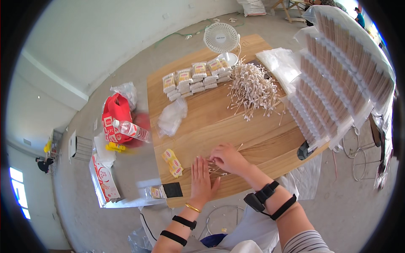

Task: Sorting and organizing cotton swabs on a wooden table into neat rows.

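My left hand (201,179) lies flat and upright on its edge on the wooden table (253,135), fingers straight and together, pressed against a small bundle of cotton swabs (216,168). From the other side my right hand (229,158) curls over the same bundle, fingers closed around the sticks. A big loose heap of cotton swabs (252,89) lies further back on the table. Rows of small filled swab packets (195,78) are stacked at the far left part of the table. A few yellow packets (173,162) lie near the left edge, close to my left hand.
A white desk fan (222,39) stands at the table's far end. Clear empty bags (172,116) and a plastic pile (278,63) lie on the table. A large bagged block of swab packs (337,76) sits at right. Red bag (116,116) and bottle (130,129) are on the floor left.
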